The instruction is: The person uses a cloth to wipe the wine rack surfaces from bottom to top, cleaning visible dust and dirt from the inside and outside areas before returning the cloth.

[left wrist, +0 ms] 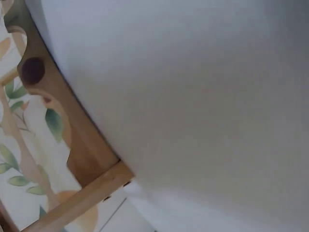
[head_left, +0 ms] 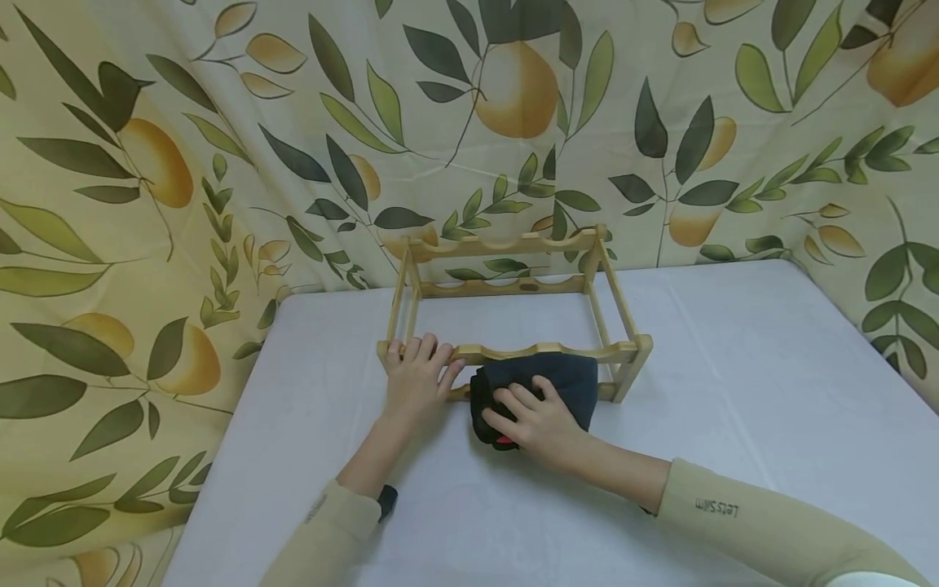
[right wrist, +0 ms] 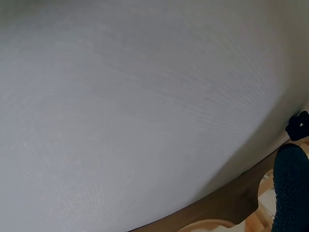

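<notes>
**One Hand on the Rail, One on the Roll**

A person's left hand steadies a wooden rack at its near left corner, fingers bent over the near upper bar and the thumb reaching right along it. The right hand grips a dark blue bundle, fingers spread and curled over its near face. The soft-looking roll, black at its left end with a red patch low down, sits at the rack's near side, right of the left hand, and hides part of the bar. Whether it touches the wood or the desk cannot be told.

Handling the bundle at the rack's front seems to be the step in hand, and it calls for a firm left hold, since the light-looking frame could slide if nudged. A snug right grip should save the roll from loosening; a level one should spare it a snag on the scalloped edge.

The near upper bar and the lower bar beneath it stand in the way of any move toward the far side. Behind the rack hangs a fruit-and-leaf fabric backdrop. A small dark item shows at the cuff of the left sleeve.
</notes>
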Tool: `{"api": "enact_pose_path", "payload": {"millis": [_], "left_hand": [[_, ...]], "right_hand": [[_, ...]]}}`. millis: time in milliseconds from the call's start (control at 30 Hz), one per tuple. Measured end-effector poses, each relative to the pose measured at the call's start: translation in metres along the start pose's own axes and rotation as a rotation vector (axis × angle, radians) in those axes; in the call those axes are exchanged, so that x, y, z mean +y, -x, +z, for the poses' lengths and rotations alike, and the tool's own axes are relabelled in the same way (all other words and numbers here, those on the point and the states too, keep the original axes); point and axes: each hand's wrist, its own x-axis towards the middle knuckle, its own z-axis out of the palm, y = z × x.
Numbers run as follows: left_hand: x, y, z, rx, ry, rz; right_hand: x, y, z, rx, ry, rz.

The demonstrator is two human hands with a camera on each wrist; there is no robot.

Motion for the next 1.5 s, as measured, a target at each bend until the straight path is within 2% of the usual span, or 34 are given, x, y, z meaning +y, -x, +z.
{"api": "enact_pose_path", "payload": {"millis": [67, 200, 333, 500, 600, 800, 900, 1033, 1133, 1267, 1500], "left_hand": [[-0.002, 0.001, -0.003, 0.016, -0.020, 0.025], [-0.011, 0.007, -0.010, 0.106, -0.098, 0.079], [-0.025, 0.012, -0.017, 0.120, -0.156, 0.094], [-0.035, 0.013, -0.013, 0.124, -0.182, 0.142], [-0.036, 0.014, -0.010, 0.124, -0.169, 0.157], [-0.037, 0.013, -0.008, 0.116, -0.108, 0.142], [-0.036, 0.013, -0.007, 0.123, -0.070, 0.139], [-0.036, 0.012, -0.005, 0.137, -0.010, 0.135], [-0.035, 0.012, -0.004, 0.150, 0.017, 0.134], [-0.036, 0.011, -0.003, 0.167, 0.015, 0.132], [-0.036, 0.011, -0.002, 0.199, 0.024, 0.137]], "right_hand": [[0.000, -0.001, 0.001, 0.006, 0.003, -0.006], [-0.004, -0.002, 0.005, 0.014, 0.002, -0.016], [-0.008, -0.006, 0.010, 0.027, 0.014, -0.048], [-0.010, -0.015, 0.020, -0.034, 0.013, -0.127], [-0.010, -0.021, 0.025, -0.091, 0.009, -0.175], [-0.005, -0.028, 0.037, -0.176, 0.092, -0.274], [-0.002, -0.029, 0.042, -0.261, 0.112, -0.320], [-0.001, -0.031, 0.047, -0.374, 0.136, -0.346], [-0.002, -0.032, 0.050, -0.408, 0.189, -0.344], [-0.002, -0.030, 0.052, -0.409, 0.290, -0.342], [-0.004, -0.025, 0.059, -0.301, 0.392, -0.352]]}}
